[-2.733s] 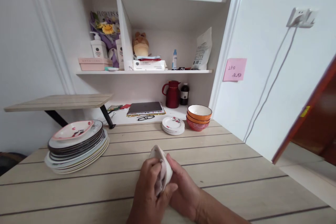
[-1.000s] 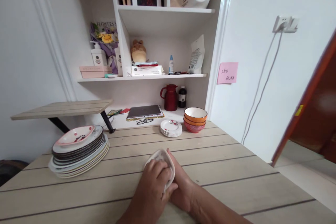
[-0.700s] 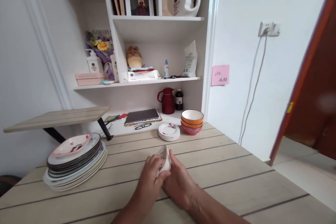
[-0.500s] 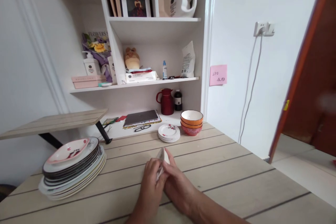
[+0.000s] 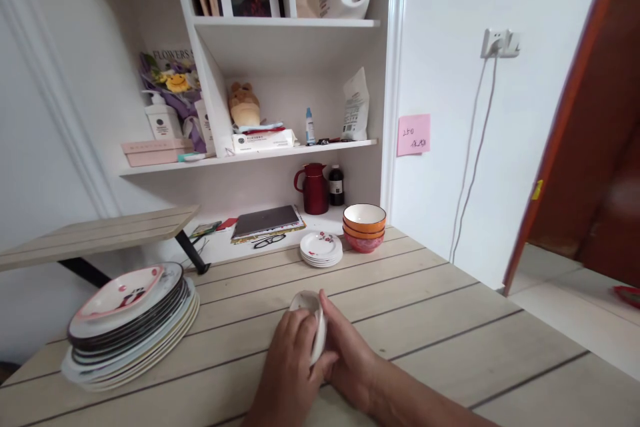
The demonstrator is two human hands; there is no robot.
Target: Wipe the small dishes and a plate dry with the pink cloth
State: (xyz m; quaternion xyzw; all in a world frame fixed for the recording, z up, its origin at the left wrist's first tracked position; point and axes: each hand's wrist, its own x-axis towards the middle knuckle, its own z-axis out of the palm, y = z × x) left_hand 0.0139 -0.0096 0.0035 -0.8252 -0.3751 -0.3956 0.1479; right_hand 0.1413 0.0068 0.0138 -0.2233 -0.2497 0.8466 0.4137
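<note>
A small white saucer (image 5: 317, 327) stands on edge between my two hands, low over the wooden table (image 5: 450, 320). My left hand (image 5: 287, 363) presses on its near face with fingers curled; a cloth under those fingers is hidden now. My right hand (image 5: 347, 353) wraps round the saucer's back and rim. Farther back on the table lie a short stack of matching small white saucers (image 5: 321, 248) with a red flower print and, beside it, stacked orange and red bowls (image 5: 364, 227).
A tall pile of large plates (image 5: 130, 323) fills the table's left side. Behind the table, shelves hold a red jug (image 5: 315, 188), a dark bottle, a closed laptop (image 5: 265, 220), glasses and boxes. A brown door (image 5: 590, 147) stands open at the right.
The saucer has turned between my hands, from face-on to edge-on and part way back. My view has drifted right and down; the hands stay at the same spot on the table.
</note>
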